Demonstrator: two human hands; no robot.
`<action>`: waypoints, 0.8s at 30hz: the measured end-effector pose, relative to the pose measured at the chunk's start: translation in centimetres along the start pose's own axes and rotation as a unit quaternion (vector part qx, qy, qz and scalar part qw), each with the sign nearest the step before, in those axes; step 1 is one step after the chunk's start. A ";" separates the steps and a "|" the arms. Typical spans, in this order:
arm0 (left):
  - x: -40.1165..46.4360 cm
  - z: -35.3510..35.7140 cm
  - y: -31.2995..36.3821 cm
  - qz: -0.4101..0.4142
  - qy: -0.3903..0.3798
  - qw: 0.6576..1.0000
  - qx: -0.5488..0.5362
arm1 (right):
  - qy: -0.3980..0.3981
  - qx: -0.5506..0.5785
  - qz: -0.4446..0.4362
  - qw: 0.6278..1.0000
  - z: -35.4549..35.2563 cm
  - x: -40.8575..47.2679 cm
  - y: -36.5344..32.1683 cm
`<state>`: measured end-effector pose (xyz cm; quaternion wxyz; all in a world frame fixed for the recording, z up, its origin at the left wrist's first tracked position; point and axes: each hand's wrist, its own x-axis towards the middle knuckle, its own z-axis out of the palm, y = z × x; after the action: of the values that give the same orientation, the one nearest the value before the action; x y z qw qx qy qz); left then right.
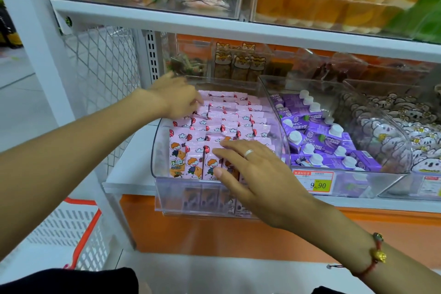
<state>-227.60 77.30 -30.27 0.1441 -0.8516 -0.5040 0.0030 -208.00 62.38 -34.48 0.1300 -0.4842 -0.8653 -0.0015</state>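
dozens of small pink packets (229, 122) stood packed in neat rows inside a clear plastic bin (154, 157) at the left end of a white shelf (128, 174). each packet was pale pink, with white clouds and a red balloon near its top edge. the front row showed more of the print: a cartoon child with orange hair and an orange label with green characters. more of the same packets showed dimly through the bin's frosted front wall. the left hand (176, 100) reached to the back left corner of the bin, its fingers bent down so that the tips met the packet tops there; whether it pinched one could not be told. the right hand (253, 174) lay flat and wide over the front right rows, fingers spread and straight, pressing on the packets and gripping nothing. a pale ring (248, 152) sat on one of its fingers and a red cord bracelet (377, 255) with gold beads circled its wrist. just beside the bin, to the right, purple cartons (322, 136) with white caps filled a second clear bin, which bore a yellow price tag (312, 181) on its front. a white basket (71, 229) with orange trim stood low on the left.
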 end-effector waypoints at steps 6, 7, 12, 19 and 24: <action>-1.3 -0.4 0.8 0.050 0.049 0.998 -0.002 | -0.002 0.002 -0.001 1.000 -0.1 0.0 -0.1; -1.4 -0.4 1.1 0.050 0.036 0.998 0.013 | -0.002 0.002 -0.001 1.000 -0.1 0.0 -0.1; -1.8 -0.4 1.9 -0.018 0.077 0.996 -0.029 | 0.005 0.009 -0.001 1.000 0.0 -0.1 -0.1; -3.6 -1.6 2.1 -0.154 0.314 0.884 -0.312 | 0.026 0.013 -0.011 1.000 0.3 -0.1 0.1; -6.0 -4.1 3.6 -0.193 0.449 0.686 -0.540 | 0.065 0.084 0.000 0.994 -0.4 0.0 -0.3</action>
<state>-226.81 69.51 -28.10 -0.1339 -0.5656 -0.4470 -0.6800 -208.15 62.17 -34.06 0.2262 -0.4703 -0.8521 0.0394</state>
